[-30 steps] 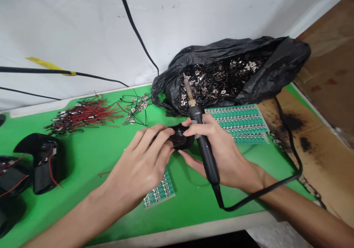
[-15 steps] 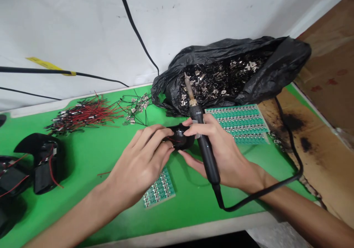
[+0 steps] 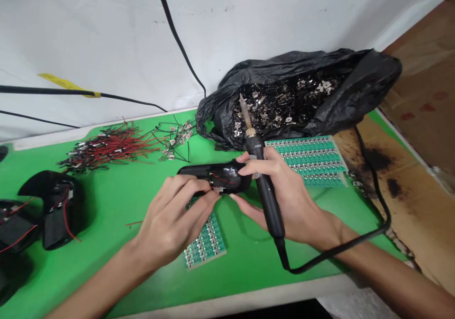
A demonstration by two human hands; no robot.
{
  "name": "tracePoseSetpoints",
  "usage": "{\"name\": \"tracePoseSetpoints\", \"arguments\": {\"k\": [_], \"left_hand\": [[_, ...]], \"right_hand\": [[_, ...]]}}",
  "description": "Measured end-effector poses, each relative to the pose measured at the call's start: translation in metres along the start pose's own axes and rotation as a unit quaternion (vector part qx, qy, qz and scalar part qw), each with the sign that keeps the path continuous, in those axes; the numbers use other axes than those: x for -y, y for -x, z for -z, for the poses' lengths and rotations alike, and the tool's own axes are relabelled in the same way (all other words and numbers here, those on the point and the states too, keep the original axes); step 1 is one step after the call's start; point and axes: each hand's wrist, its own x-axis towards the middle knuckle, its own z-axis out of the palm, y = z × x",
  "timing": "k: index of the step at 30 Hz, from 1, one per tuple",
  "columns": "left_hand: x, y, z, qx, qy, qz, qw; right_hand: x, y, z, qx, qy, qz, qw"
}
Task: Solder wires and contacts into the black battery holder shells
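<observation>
A black plastic housing point(image 3: 232, 172) lies between my two hands, its hollow side up, with a thin red wire and a small metallic part inside. My left hand point(image 3: 174, 214) is closed on the housing's near edge, the fingertips beside the small part; whether they also pinch it is hidden. In my right hand point(image 3: 289, 195) is a black soldering iron point(image 3: 268, 200), its tip pointing up and away from the housing. The right thumb and fingers also steady the housing's right end. Under my left hand is a green circuit board panel point(image 3: 209, 243), partly covered.
More green board panels point(image 3: 305, 158) lie right of centre. Behind them sits a black plastic bag point(image 3: 245, 77) full of small metal parts with wires. Red and black wires point(image 3: 113, 146) are heaped at left, near other black housings point(image 3: 60, 214). Scorched cardboard point(image 3: 384, 167) lies at right.
My left hand has shifted down and left along the housing, uncovering its left part and the small part inside. My right hand and the soldering iron have barely moved.
</observation>
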Motion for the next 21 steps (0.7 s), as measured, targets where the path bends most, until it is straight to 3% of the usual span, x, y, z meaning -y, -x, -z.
{"name": "tracePoseSetpoints", "arguments": {"k": [12, 17, 21], "left_hand": [[-0.008, 0.003, -0.005, 0.008, 0.005, 0.014, 1.0], [-0.003, -0.004, 0.005, -0.024, 0.064, 0.031, 0.997], [0.006, -0.004, 0.011, -0.041, 0.034, 0.014, 0.998]], "right_hand": [[-0.001, 0.003, 0.0, -0.003, 0.001, 0.006, 1.0], [-0.001, 0.002, 0.0, -0.007, -0.005, 0.003, 1.0], [0.0, 0.001, 0.0, -0.006, -0.017, 0.002, 1.0]]}}
